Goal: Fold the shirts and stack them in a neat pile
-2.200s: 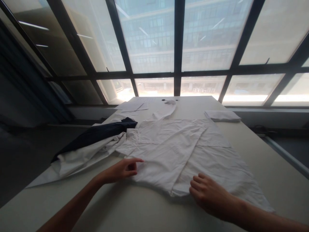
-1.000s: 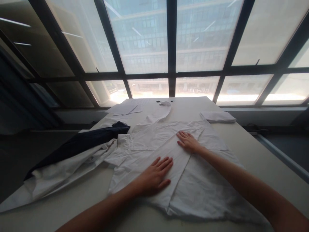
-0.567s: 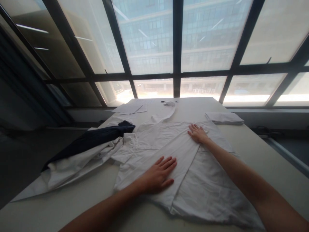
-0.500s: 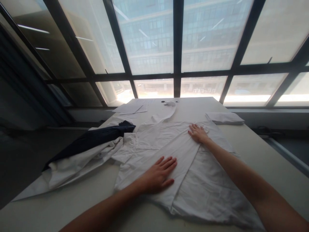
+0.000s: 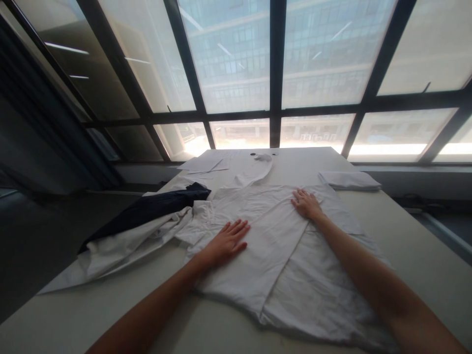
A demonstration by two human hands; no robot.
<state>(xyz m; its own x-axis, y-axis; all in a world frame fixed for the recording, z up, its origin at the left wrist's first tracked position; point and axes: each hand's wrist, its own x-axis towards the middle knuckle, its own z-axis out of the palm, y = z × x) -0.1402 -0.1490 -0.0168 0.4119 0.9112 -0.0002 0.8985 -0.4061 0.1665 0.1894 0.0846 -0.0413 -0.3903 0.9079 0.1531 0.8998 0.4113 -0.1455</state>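
A white shirt lies spread flat on the pale table, one side folded over its middle. My left hand rests flat on the folded part near its left edge, fingers stretched out and apart. My right hand lies flat farther up the shirt, near its far end, fingers also spread. Neither hand holds anything.
A heap of white cloth with a dark navy garment on it lies at the left. A folded white cloth sits at the far right, papers at the far left. Large windows stand beyond the table.
My left hand has slid up and to the left across the shirt. My right hand has stayed flat near the shirt's far end.
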